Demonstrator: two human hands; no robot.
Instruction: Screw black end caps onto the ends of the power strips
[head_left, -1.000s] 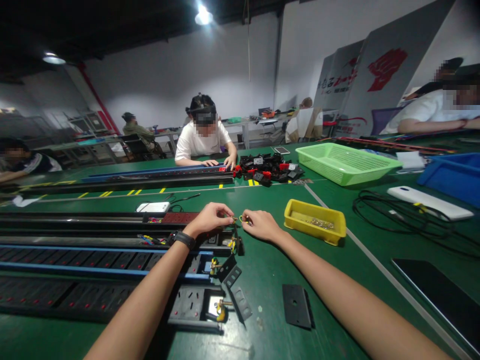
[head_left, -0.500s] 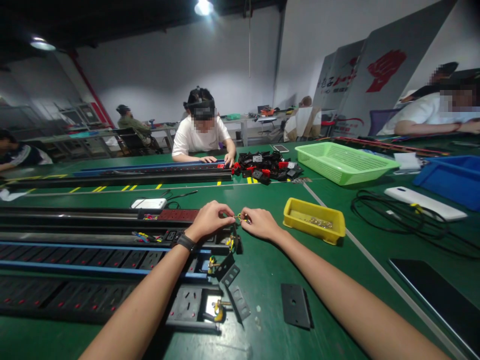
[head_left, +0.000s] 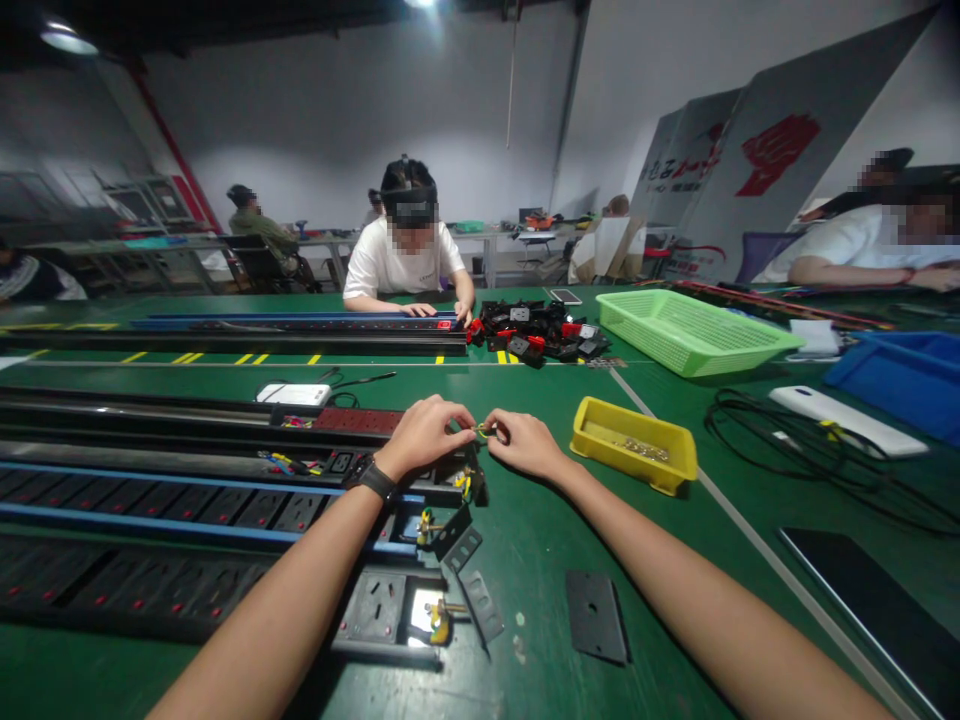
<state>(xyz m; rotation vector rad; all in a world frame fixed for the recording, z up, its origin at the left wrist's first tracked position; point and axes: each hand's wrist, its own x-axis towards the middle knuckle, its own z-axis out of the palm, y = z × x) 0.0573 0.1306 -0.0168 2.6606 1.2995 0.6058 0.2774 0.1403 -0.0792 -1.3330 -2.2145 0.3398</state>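
Note:
At the right ends of the power strips, my left hand (head_left: 429, 440) and my right hand (head_left: 523, 443) face each other with fingertips pinched. A short yellow-green wire (head_left: 482, 430) runs between the fingertips, and both hands are closed on it. Its ends are hidden by the fingers. Below my left hand lie a blue-edged power strip (head_left: 217, 505) and a black power strip (head_left: 172, 590), with yellow-green wires and brass-coloured screws at their ends. Black end plates (head_left: 459, 540) lean beside them. A loose black plate (head_left: 594, 612) lies on the table nearer to me.
A yellow tray (head_left: 585, 445) of small metal parts stands right of my hands. Farther off are a green basket (head_left: 690, 350), a blue bin (head_left: 892, 375), coiled black cable (head_left: 742, 430) and a heap of black and red sockets (head_left: 525, 330). Across the table a person (head_left: 405, 260) handles another strip.
The view has shifted slightly. My hands stay pinched at the wire in nearly the same place, with the right fingers slightly rearranged.

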